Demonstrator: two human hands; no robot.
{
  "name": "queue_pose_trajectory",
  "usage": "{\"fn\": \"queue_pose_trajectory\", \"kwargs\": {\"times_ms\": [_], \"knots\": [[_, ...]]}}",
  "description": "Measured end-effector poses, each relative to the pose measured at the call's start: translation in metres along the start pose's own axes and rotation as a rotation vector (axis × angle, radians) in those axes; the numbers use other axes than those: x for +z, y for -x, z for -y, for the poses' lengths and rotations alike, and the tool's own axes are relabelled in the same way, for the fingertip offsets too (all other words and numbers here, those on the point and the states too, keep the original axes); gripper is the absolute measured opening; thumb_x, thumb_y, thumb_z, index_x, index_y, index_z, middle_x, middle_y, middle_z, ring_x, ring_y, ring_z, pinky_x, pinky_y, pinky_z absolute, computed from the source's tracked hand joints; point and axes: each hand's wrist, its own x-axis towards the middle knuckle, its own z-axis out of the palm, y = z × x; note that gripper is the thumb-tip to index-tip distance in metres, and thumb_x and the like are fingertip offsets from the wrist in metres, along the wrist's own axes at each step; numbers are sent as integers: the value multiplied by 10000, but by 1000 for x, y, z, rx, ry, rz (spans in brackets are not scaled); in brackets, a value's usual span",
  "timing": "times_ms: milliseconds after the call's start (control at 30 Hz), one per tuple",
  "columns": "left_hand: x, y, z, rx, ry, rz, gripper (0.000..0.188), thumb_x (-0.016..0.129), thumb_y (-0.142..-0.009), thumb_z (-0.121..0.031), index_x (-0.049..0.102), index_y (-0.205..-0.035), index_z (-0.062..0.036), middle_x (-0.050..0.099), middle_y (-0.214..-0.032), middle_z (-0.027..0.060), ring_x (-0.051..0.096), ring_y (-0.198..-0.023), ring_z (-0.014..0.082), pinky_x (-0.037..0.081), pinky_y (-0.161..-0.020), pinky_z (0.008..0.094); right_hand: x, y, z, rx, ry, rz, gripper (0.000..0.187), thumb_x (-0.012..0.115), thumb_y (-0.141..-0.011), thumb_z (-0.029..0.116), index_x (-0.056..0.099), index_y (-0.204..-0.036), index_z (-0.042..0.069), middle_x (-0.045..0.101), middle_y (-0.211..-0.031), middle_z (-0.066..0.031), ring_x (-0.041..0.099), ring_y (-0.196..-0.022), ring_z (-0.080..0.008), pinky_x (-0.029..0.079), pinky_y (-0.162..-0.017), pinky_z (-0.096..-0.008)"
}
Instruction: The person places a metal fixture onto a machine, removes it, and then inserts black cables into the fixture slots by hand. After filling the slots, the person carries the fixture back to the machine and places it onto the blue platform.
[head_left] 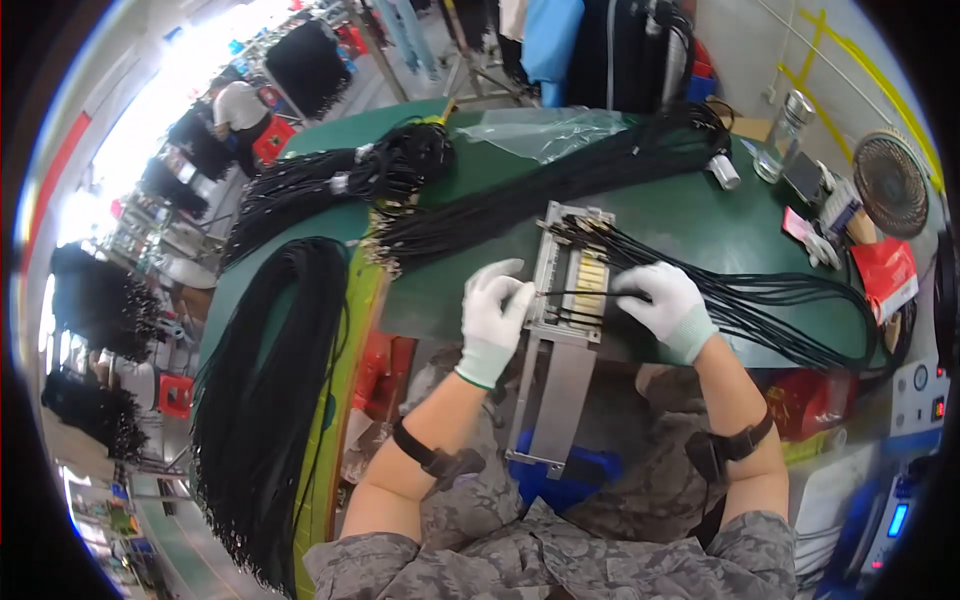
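My left hand (494, 312), in a white glove, is closed in a pinch at the left side of a metal fixture (553, 262). Its fingertips are at the end of a black cable (585, 293), which runs level across the fixture. On the other side, my gloved right hand (668, 306) pinches the same cable between thumb and fingers. Several black cables (745, 290) lie with their ends in the fixture's slots, next to a row of yellowish blocks (591, 275). They loop away to the right over the table. The exact tip under my left fingers is too small to make out.
Bundles of black cables lie across the green table (450, 300): one long bundle (560, 190), one far left (310, 190), one hanging off the left edge (265, 390). At right stand a glass bottle (783, 140), a fan (890, 183) and a red packet (886, 278). A person (240, 110) sits beyond.
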Motion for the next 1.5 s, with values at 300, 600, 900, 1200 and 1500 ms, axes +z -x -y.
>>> {"fn": "queue_pose_trajectory", "kwargs": {"times_ms": [300,600,900,1200,1500], "knots": [[6,3,10,-36,-125,87,176,660,-912,-231,713,-971,-75,701,-1103,118,611,-1106,311,439,-992,423,6,3,-5,-91,136,-14,114,673,-845,251,716,-819,150,674,-768,-44,618,-819,-271,469,-762,-401],[7,3,15,-7,-118,100,175,627,-923,-197,713,-1004,-67,708,-1076,103,628,-1059,288,460,-961,393,6,3,-11,-46,186,61,123,654,-859,256,702,-810,155,669,-762,-40,617,-824,-276,468,-762,-408],[19,6,-4,333,-307,263,344,677,-875,-441,743,-1150,-243,522,-1403,220,465,-1286,433,343,-1102,522,16,4,-6,-62,144,59,95,673,-847,219,697,-809,135,661,-738,-45,602,-819,-277,468,-774,-403],[22,-2,-10,375,-398,395,336,706,-847,-435,763,-1148,-296,545,-1394,221,419,-1347,444,248,-1166,547,14,-24,-36,52,517,13,144,751,-781,296,700,-822,168,640,-866,-28,587,-920,-265,469,-791,-401],[24,-6,-3,185,24,87,182,657,-914,-209,656,-871,-33,668,-1188,186,567,-1137,392,422,-1015,458,16,-12,-4,-298,231,-111,155,762,-727,198,663,-828,133,611,-848,-33,567,-890,-276,446,-770,-398]]}}
